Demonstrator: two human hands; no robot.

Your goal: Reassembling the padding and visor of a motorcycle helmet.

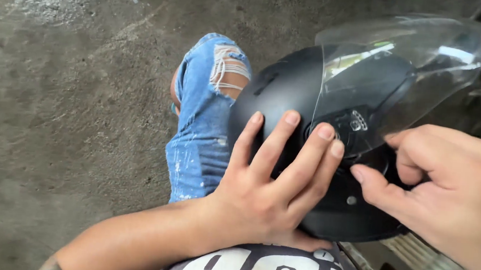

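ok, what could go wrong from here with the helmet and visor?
1. The clear visor is swung up and the right hand works at its side pivot; forcing it could crack the visor or pop the mount.
2. The black helmet rests against a knee in ripped jeans, steadied only by the left hand; it might slip onto the concrete floor.

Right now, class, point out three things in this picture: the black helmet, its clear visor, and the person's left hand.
black helmet (277, 87): head view, on the matte shell's upper side.
clear visor (423, 57): head view, on the raised transparent shield.
left hand (259, 192): head view, on the back of the hand.
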